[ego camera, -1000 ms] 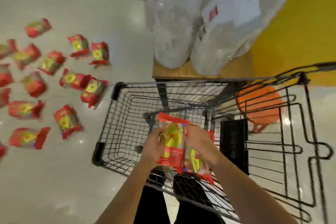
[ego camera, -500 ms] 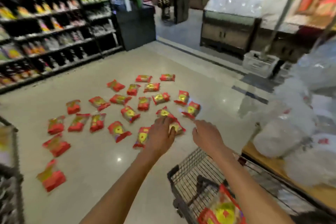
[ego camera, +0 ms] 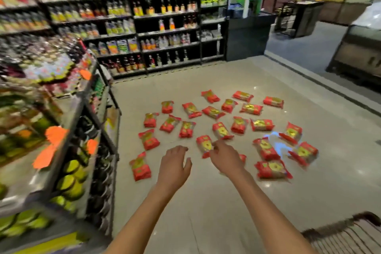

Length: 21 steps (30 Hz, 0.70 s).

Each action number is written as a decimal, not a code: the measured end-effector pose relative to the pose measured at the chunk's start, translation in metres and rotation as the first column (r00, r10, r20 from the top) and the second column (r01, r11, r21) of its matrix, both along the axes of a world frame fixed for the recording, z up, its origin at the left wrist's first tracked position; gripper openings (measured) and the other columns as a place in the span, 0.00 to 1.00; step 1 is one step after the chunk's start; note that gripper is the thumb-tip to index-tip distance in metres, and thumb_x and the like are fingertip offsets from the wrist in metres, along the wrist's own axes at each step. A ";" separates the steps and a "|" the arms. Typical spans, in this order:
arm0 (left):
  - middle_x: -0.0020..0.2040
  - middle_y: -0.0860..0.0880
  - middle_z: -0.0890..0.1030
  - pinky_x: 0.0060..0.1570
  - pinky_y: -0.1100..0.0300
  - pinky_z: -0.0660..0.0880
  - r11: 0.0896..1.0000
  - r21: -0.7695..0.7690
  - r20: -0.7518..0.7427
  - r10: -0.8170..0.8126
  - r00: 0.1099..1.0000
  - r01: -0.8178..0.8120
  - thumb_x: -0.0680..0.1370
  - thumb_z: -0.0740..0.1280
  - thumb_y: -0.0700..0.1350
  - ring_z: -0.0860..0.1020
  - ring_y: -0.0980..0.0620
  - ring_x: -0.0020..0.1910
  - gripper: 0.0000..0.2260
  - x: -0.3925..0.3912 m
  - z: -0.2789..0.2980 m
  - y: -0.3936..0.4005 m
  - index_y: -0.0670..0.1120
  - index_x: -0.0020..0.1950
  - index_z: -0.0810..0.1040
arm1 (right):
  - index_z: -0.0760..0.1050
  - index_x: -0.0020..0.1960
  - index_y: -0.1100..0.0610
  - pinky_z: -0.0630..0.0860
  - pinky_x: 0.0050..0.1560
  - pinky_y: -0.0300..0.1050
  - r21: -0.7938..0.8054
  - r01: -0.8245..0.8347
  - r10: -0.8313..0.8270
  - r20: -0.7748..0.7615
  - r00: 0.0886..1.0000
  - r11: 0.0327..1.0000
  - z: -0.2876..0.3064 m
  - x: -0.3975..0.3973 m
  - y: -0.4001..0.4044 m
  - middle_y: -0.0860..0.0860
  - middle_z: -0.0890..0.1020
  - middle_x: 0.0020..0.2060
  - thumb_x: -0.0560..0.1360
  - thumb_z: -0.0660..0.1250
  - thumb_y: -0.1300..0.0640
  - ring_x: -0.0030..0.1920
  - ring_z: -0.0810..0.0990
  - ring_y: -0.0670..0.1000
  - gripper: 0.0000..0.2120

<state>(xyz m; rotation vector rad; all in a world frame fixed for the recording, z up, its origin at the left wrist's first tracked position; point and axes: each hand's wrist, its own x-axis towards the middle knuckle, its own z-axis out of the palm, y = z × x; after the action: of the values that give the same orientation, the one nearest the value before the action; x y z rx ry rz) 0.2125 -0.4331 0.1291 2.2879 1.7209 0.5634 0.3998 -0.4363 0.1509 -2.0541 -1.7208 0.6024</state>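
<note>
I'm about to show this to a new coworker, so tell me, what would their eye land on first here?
First the red and yellow packets strewn across the pale shop floor in the middle. Next the two bare hands, left hand and right hand, stretched out empty toward the nearest packets. Along the left side run stocked shelves, and the corner of a wire cart shows at bottom right.

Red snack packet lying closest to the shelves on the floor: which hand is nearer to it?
Left. The left hand hovers just right of that red packet; the right hand is farther right, beyond the left hand.
</note>
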 end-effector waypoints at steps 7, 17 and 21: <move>0.63 0.47 0.80 0.60 0.52 0.67 0.983 -0.044 -0.059 0.178 0.982 -0.181 0.80 0.63 0.50 0.76 0.45 0.63 0.18 -0.084 -0.018 0.065 0.46 0.68 0.76 | 0.72 0.71 0.56 0.73 0.60 0.48 0.006 -0.164 0.163 0.074 0.984 0.986 -0.032 -0.086 0.077 0.54 0.82 0.61 0.80 0.60 0.52 0.63 0.78 0.57 0.21; 0.58 0.46 0.81 0.58 0.50 0.71 0.934 -0.114 -0.049 0.336 0.941 -0.340 0.79 0.64 0.49 0.78 0.43 0.59 0.16 -0.153 -0.035 0.233 0.45 0.65 0.76 | 0.75 0.67 0.57 0.75 0.54 0.49 -0.015 -0.330 0.328 0.173 0.929 0.944 -0.042 -0.136 0.283 0.55 0.83 0.59 0.79 0.61 0.52 0.58 0.81 0.59 0.19; 0.63 0.44 0.80 0.61 0.50 0.71 0.902 -0.122 -0.034 0.414 0.910 -0.415 0.80 0.65 0.49 0.76 0.42 0.63 0.19 -0.189 -0.029 0.307 0.43 0.69 0.74 | 0.75 0.68 0.57 0.78 0.57 0.50 -0.031 -0.368 0.369 0.131 0.920 0.929 -0.049 -0.163 0.367 0.55 0.83 0.60 0.79 0.61 0.51 0.60 0.81 0.57 0.20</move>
<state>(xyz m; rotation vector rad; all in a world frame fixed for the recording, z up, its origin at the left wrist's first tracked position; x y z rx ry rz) 0.0237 -0.1265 0.1001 1.8423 2.1967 0.5011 0.2371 -0.0694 0.1020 -1.8189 -2.2138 0.5879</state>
